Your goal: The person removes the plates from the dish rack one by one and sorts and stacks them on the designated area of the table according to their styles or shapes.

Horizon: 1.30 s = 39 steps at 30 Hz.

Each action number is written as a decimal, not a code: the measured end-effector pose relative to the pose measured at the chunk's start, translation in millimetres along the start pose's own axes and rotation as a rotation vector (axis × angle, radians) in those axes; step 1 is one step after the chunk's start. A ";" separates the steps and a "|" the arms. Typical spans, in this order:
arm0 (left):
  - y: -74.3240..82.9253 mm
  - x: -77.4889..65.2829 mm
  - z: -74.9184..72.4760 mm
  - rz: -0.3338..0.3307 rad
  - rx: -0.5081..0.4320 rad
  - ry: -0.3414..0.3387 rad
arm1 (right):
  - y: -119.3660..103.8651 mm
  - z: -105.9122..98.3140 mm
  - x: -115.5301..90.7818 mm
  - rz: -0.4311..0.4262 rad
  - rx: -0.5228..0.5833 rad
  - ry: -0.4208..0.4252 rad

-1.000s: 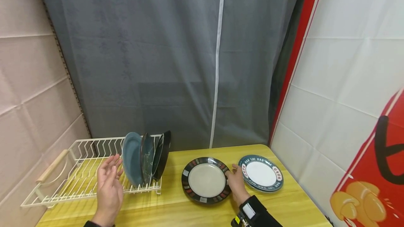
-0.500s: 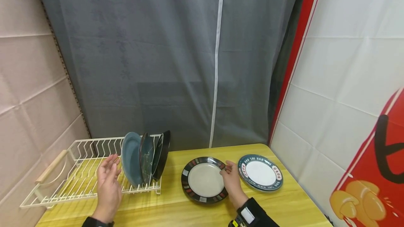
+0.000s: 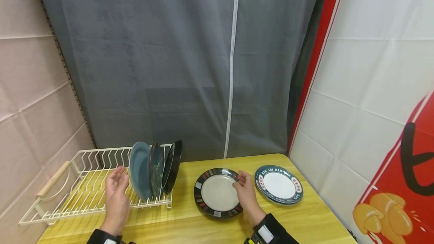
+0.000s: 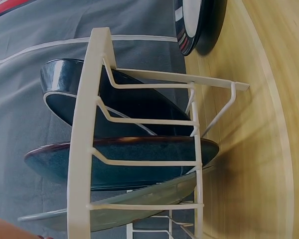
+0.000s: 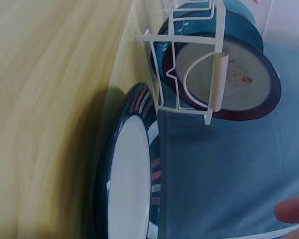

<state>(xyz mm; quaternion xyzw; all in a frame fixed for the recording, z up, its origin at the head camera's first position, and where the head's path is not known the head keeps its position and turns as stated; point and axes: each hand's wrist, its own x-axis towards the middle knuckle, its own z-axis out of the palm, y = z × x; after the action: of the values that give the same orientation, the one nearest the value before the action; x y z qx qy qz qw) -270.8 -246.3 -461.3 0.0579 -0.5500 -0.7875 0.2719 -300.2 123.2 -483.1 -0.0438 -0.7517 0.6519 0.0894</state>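
Observation:
At the front of the white wire dish rack [image 3: 91, 211], my left hand [image 3: 116, 200] is raised with relaxed fingers and holds nothing. A light blue plate [image 3: 139, 172], a dark teal patterned plate [image 3: 156, 172] and a black bowl [image 3: 173, 166] stand on edge at the rack's right end. My right hand [image 3: 248, 197] hovers over the right rim of a cream plate with a dark striped rim [image 3: 220, 193], which lies flat on the table. In the right wrist view a fingertip [image 5: 291, 209] shows apart from that plate.
A white plate with a blue lettered rim [image 3: 279, 185] lies on the yellow wooden table [image 3: 190, 229], right of my right hand. Grey curtain [image 3: 190, 67] hangs behind the table. White fabric walls [image 3: 339, 123] flank both sides. The rack has a wooden handle [image 3: 53, 179] at its left end.
My right hand has shifted slightly left and up, from beside the cream plate's right rim to over it. My left hand stays nearly still. The plates keep their places.

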 end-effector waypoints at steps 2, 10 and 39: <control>-0.4 2.0 0.4 -0.020 0.043 -0.007 | -3.5 1.1 -1.9 -0.004 0.008 -0.006; -2.6 12.2 3.0 -0.133 0.187 -0.057 | -12.6 4.2 -10.4 0.000 0.022 -0.034; -8.3 42.1 12.8 -0.227 0.293 -0.192 | -25.5 8.9 -24.3 -0.031 0.071 -0.085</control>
<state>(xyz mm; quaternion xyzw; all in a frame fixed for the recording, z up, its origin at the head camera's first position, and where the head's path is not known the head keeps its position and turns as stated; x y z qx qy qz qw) -314.4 -254.2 -455.0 0.0831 -0.6721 -0.7266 0.1161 -276.8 106.4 -461.0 -0.0013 -0.7316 0.6782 0.0690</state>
